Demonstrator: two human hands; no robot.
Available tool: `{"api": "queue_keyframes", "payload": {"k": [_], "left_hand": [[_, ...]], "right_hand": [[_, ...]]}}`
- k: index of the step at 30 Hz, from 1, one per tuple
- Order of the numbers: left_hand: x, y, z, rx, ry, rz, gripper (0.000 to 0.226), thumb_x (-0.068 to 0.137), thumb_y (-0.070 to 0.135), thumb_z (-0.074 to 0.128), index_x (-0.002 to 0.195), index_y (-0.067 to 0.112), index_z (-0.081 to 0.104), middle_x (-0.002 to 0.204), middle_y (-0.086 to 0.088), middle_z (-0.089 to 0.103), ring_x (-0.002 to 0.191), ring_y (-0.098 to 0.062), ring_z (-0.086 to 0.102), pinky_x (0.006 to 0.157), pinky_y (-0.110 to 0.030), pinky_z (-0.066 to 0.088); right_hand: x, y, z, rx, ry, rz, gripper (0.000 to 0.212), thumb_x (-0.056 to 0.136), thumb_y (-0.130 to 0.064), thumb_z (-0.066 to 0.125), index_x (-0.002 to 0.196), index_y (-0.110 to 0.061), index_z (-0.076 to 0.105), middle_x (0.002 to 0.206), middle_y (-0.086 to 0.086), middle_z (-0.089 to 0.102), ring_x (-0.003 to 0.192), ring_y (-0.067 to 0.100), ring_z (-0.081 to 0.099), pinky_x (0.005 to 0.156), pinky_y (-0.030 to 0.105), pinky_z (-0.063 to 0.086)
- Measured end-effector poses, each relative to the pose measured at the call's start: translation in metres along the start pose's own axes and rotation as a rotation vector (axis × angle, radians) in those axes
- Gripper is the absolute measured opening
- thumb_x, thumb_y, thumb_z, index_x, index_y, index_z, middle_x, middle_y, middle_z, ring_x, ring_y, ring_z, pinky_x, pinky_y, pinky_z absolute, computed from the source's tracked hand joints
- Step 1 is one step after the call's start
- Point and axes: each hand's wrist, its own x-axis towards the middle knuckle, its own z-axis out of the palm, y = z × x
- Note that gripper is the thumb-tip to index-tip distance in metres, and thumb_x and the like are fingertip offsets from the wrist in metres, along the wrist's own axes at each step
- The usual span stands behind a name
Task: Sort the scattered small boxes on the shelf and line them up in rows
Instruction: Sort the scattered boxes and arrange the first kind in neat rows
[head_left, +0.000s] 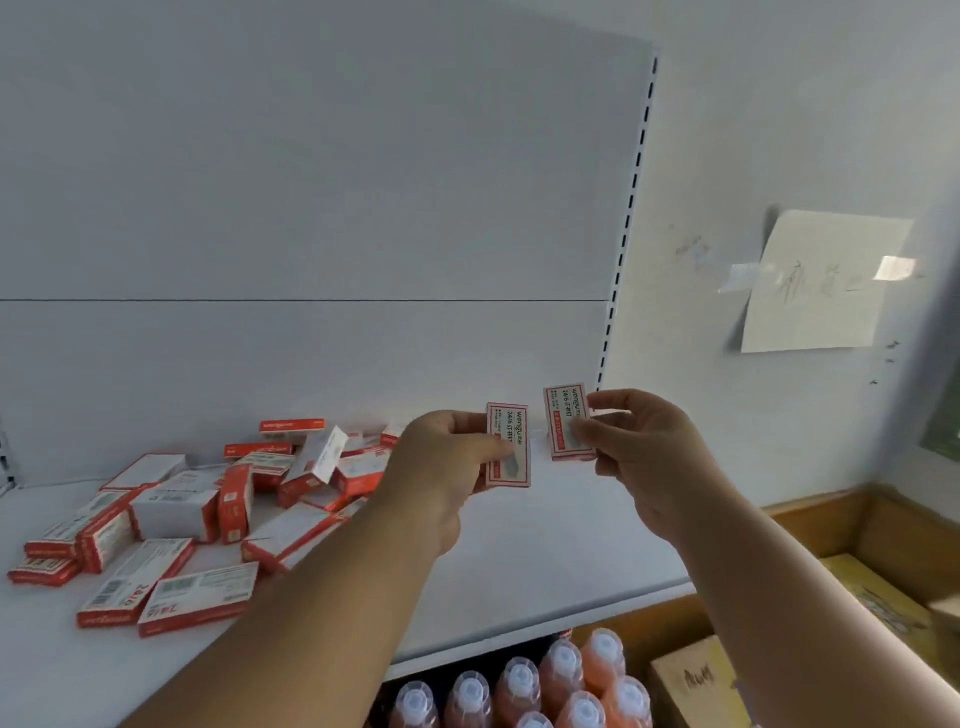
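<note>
Left hand fingers pinching small box, right hand likewise, thumbs hiding labels

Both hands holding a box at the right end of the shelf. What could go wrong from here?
1. The left hand and right hand each pinch a small box upright by one edge; stood on end, either could tip.
2. The left forearm crosses just beside the loose pile; pulling back may knock boxes around.
3. No row exists yet, so the first placements may set it crooked.
</note>
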Motion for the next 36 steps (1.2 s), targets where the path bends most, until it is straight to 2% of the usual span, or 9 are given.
{"api": "queue_keyframes", "payload": {"k": [3,6,12,18,21,23,26,29,36], "left_hand": [[0.019,-0.009,0.05,0.066,-0.038,-0.06,0.018,0.083,-0.005,0.067,0.097,0.005,0.065,0.087,-0.012,0.076,0.078,-0.026,0.074,0.068,-0.039,0.062],[0.036,-0.018,0.098,0.076,-0.061,-0.172,0.011,0.087,-0.007,0.061,0.095,-0.001,0.062,0.072,-0.014,0.075,0.062,-0.024,0.073,0.056,-0.036,0.061],[0.06,-0.04,0.146,0.256,0.145,-0.218,0.012,0.086,-0.005,0.063,0.098,-0.004,0.064,0.075,-0.02,0.074,0.056,-0.03,0.071,0.046,-0.032,0.056],[0.064,-0.057,0.158,0.493,0.36,-0.215,0.011,0.076,0.011,0.074,0.085,0.005,0.071,0.069,-0.013,0.074,0.047,-0.023,0.063,0.042,-0.021,0.038],[0.065,-0.059,0.155,0.772,0.397,-0.218,0.021,0.073,0.029,0.074,0.076,0.008,0.072,0.055,-0.008,0.07,0.041,-0.019,0.059,0.046,-0.02,0.038],[0.065,-0.057,0.154,1.007,0.404,-0.205,0.027,0.071,0.038,0.073,0.072,0.011,0.072,0.056,-0.005,0.068,0.047,-0.019,0.061,0.051,-0.022,0.042],[0.065,-0.054,0.156,1.194,0.436,-0.121,0.021,0.067,0.035,0.077,0.073,0.015,0.072,0.068,-0.001,0.07,0.064,-0.019,0.065,0.052,-0.022,0.042],[0.06,-0.053,0.158,1.212,0.483,-0.001,0.01,0.071,0.029,0.074,0.07,0.02,0.068,0.072,0.006,0.066,0.07,-0.015,0.062,0.051,-0.021,0.035],[0.019,-0.048,0.133,1.123,0.517,0.152,0.017,0.076,0.031,0.074,0.085,0.034,0.06,0.079,0.014,0.061,0.076,-0.008,0.059,0.055,-0.022,0.038]], "right_hand": [[0.031,0.012,-0.05,-0.13,0.052,0.01,0.023,0.08,-0.007,0.077,0.098,-0.015,0.065,0.078,0.006,0.076,0.067,0.021,0.067,0.06,0.032,0.05],[0.064,0.029,-0.094,-0.25,0.011,0.034,0.026,0.075,-0.009,0.08,0.096,-0.015,0.065,0.074,0.006,0.075,0.059,0.018,0.066,0.055,0.033,0.048],[0.11,0.06,-0.141,-0.399,-0.199,0.086,0.022,0.077,-0.014,0.081,0.09,-0.014,0.063,0.069,0.005,0.074,0.035,0.003,0.055,0.033,0.015,0.031],[0.121,0.077,-0.141,-0.478,-0.322,0.068,0.023,0.075,-0.02,0.084,0.083,-0.017,0.063,0.072,0.001,0.073,0.039,0.002,0.058,0.031,0.012,0.029],[0.123,0.078,-0.137,-0.625,-0.334,-0.013,0.021,0.075,-0.028,0.081,0.075,-0.021,0.062,0.067,-0.003,0.07,0.051,0.013,0.064,0.035,0.017,0.036],[0.123,0.078,-0.132,-0.75,-0.352,-0.076,0.022,0.077,-0.032,0.079,0.07,-0.022,0.06,0.064,-0.005,0.067,0.055,0.014,0.062,0.041,0.02,0.038],[0.124,0.076,-0.126,-0.897,-0.356,-0.173,0.024,0.078,-0.031,0.075,0.067,-0.023,0.055,0.068,-0.005,0.061,0.061,0.012,0.057,0.047,0.023,0.038],[0.124,0.073,-0.124,-0.923,-0.356,-0.241,0.024,0.08,-0.028,0.072,0.069,-0.024,0.051,0.069,-0.006,0.058,0.06,0.011,0.055,0.048,0.023,0.037],[0.112,0.054,-0.096,-0.809,-0.372,-0.423,0.017,0.082,-0.032,0.07,0.077,-0.027,0.054,0.072,-0.011,0.059,0.064,0.004,0.053,0.051,0.021,0.035]]}}
